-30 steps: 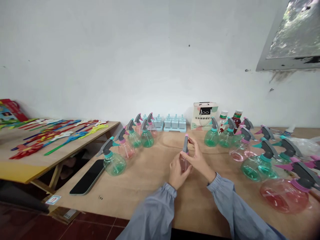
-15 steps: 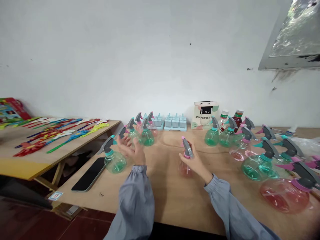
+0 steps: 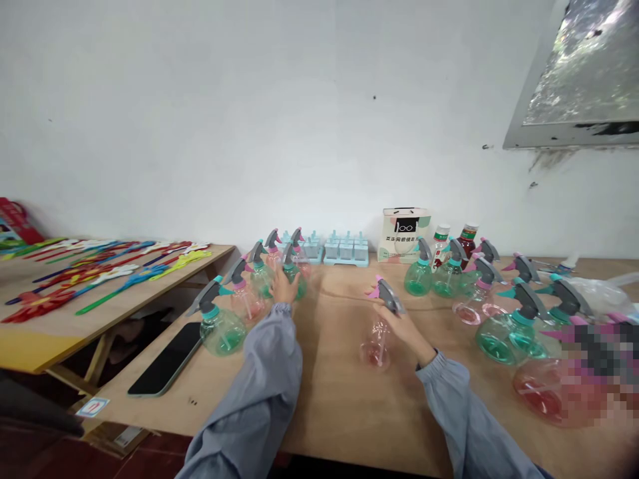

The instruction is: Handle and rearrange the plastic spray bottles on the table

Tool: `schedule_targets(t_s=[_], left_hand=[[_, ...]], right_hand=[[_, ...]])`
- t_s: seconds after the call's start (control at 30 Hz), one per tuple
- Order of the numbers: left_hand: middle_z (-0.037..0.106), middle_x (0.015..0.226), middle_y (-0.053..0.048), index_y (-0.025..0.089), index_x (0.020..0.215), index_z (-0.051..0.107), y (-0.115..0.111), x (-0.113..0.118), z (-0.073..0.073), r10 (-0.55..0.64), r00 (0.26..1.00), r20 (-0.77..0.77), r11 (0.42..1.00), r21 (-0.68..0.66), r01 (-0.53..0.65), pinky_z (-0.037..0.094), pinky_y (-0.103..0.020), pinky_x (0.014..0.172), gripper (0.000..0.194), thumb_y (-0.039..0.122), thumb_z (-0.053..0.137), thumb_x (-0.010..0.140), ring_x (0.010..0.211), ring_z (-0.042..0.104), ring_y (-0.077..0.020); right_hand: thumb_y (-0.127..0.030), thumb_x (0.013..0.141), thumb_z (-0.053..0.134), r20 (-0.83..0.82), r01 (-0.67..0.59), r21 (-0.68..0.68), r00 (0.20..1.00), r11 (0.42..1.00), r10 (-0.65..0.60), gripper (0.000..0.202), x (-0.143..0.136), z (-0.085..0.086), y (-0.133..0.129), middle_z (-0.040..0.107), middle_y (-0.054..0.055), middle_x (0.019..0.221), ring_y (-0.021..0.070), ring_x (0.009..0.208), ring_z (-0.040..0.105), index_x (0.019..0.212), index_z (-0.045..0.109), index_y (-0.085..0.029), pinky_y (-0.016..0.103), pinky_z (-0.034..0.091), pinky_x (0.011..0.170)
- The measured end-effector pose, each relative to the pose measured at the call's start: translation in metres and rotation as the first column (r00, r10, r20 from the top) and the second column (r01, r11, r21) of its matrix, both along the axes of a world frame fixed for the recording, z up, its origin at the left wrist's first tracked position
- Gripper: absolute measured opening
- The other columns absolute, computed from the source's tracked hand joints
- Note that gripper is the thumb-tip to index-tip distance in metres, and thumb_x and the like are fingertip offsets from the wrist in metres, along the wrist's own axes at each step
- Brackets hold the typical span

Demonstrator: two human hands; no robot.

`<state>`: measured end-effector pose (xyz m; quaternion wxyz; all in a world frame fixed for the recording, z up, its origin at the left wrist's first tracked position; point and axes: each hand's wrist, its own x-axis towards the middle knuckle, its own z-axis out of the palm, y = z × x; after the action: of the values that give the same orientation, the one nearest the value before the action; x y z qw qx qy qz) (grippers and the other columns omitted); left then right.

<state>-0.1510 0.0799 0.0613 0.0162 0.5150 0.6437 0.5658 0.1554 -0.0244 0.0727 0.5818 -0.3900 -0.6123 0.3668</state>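
My right hand [image 3: 398,326] is closed around the neck of a clear pink spray bottle [image 3: 375,351] with a grey and pink trigger head, at the middle of the table. My left hand [image 3: 284,287] reaches over the table with its fingers apart, in front of a green spray bottle [image 3: 301,285] that it partly hides. Whether the fingertips touch that bottle is unclear. Left of this hand stand a pink spray bottle [image 3: 247,305] and a green one [image 3: 223,332]. More pink and green spray bottles [image 3: 504,336] stand in a group on the right.
A black phone [image 3: 166,360] lies near the left table edge. Light-blue moulds [image 3: 346,251], a paper bag [image 3: 403,241] and two capped bottles stand by the wall. Colourful hand- and flower-shaped sticks [image 3: 124,283] cover another table. A plastic bag [image 3: 602,293] lies far right.
My left hand has moved right and forward, from beside the left bottles to the green bottle further back. My right hand still holds the pink bottle, now shifted slightly. The view has turned slightly right.
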Motion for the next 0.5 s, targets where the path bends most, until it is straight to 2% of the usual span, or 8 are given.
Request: schedule_targets(t_s=[0.1, 0.2, 0.33, 0.5], left_hand=[[0.057, 0.125, -0.018, 0.018, 0.118, 0.051, -0.021, 0.026, -0.016, 0.013, 0.998, -0.059, 0.999, -0.047, -0.016, 0.038, -0.057, 0.104, 0.05, 0.041, 0.07, 0.079, 0.123, 0.053, -0.0374], [0.058, 0.116, -0.016, 0.018, 0.113, 0.054, -0.049, 0.061, -0.034, -0.031, 0.987, -0.159, 0.999, -0.014, 0.029, 0.04, -0.054, 0.102, 0.051, 0.049, 0.07, 0.077, 0.118, 0.054, -0.0364], [0.06, 0.1, -0.011, 0.02, 0.106, 0.056, -0.079, 0.097, -0.05, -0.165, 0.975, -0.152, 0.983, 0.055, 0.175, 0.046, -0.049, 0.092, 0.047, 0.053, 0.07, 0.076, 0.102, 0.059, -0.0321], [0.063, 0.098, -0.011, 0.02, 0.105, 0.058, -0.093, 0.107, -0.055, -0.221, 0.969, -0.114, 0.969, 0.085, 0.231, 0.049, -0.047, 0.089, 0.046, 0.055, 0.069, 0.077, 0.099, 0.063, -0.0315]], right_hand=[[-0.053, 0.07, 0.072, -0.199, -0.081, -0.129, 0.978, 0.988, 0.055, 0.041, 0.008, 0.003, 0.002, 0.076, 0.005, 0.092, 0.0266, 0.092, 0.071, 0.102, 0.07, -0.026, 0.039, 0.056, 0.079], [-0.05, 0.07, 0.073, -0.356, -0.196, -0.18, 0.926, 0.964, 0.122, 0.045, 0.011, 0.009, 0.002, 0.077, 0.008, 0.103, 0.0285, 0.098, 0.072, 0.107, 0.069, -0.025, 0.04, 0.058, 0.08], [-0.05, 0.07, 0.07, -0.374, -0.232, -0.186, 0.916, 0.955, 0.149, 0.042, 0.013, 0.013, 0.001, 0.077, 0.008, 0.1, 0.0296, 0.099, 0.073, 0.102, 0.071, -0.024, 0.04, 0.059, 0.077], [-0.047, 0.062, 0.072, -0.344, -0.195, -0.2, 0.932, 0.96, 0.117, 0.027, 0.016, 0.004, 0.001, 0.076, 0.005, 0.081, 0.0238, 0.076, 0.072, 0.076, 0.067, -0.024, 0.03, 0.054, 0.058]])
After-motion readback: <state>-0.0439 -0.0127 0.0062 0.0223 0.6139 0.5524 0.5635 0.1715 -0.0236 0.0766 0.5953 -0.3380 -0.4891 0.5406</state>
